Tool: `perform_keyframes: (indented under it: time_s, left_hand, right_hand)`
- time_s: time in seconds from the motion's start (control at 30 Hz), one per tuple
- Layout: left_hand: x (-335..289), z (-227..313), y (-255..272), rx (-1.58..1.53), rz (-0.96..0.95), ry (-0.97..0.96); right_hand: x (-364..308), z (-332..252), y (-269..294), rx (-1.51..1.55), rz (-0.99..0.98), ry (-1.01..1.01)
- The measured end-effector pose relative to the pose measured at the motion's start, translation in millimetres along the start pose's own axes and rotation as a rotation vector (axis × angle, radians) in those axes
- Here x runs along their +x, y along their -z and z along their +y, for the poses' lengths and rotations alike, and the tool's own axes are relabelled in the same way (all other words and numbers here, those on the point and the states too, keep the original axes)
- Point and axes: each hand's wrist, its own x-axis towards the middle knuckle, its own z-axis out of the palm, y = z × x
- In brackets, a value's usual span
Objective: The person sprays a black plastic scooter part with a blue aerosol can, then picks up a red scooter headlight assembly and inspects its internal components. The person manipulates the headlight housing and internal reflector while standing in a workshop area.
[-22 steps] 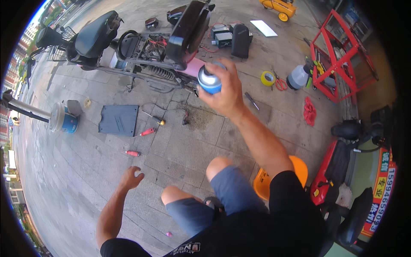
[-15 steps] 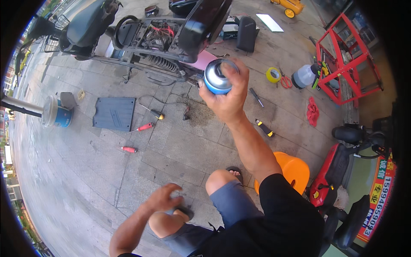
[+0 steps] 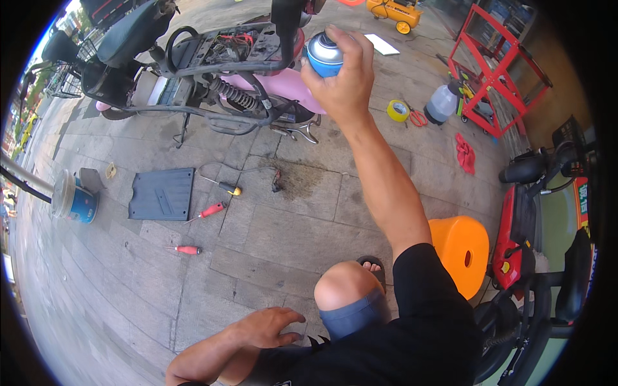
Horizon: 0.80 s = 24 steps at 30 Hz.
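My right hand [image 3: 347, 87] is wrapped around a silver-topped blue spray can [image 3: 324, 55], its index finger at the nozzle. The arm reaches forward, and the can is held up beside the rear of a pink electric scooter [image 3: 293, 90] with its bodywork off. Its bare frame, red wiring [image 3: 235, 40] and coil-spring shock [image 3: 237, 96] are exposed. Any spray is too fine to make out. Low in the view, my left hand [image 3: 267, 327] hangs near my bent knee [image 3: 347, 288], fingers apart and holding nothing.
On the paving lie a dark plastic panel [image 3: 162, 194], several screwdrivers [image 3: 188, 249], a cable connector [image 3: 277, 181], yellow tape [image 3: 398, 110], scissors [image 3: 419, 119] and a red cloth [image 3: 465, 154]. An orange stool [image 3: 458, 248], spray bottle [image 3: 442, 106] and red metal rack [image 3: 505, 93] stand at right, a bucket [image 3: 80, 201] at left.
The view has shifted, bringing more of the scooter's pink rear into sight. My right hand has moved the can up and farther forward. My left hand sits lower in the view, still holding nothing.
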Motion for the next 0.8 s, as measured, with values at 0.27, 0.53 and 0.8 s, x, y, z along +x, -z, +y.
perform_keyframes:
  time_s: [0.27, 0.53, 0.8]
  left_hand:
    - [-12.8, -9.7, -2.1, 0.067, 0.045, -0.075]
    - [-1.4, -14.6, 4.1, 0.103, 0.066, -0.129]
    - [1.9, -17.5, 6.2, 0.131, 0.070, -0.157]
  right_hand:
    - [11.1, -4.4, -0.5, -0.024, 0.001, -0.018]
    - [14.6, -0.3, 3.6, -0.072, -0.067, -0.019]
    - [16.6, 1.6, -0.1, -0.019, -0.039, -0.016]
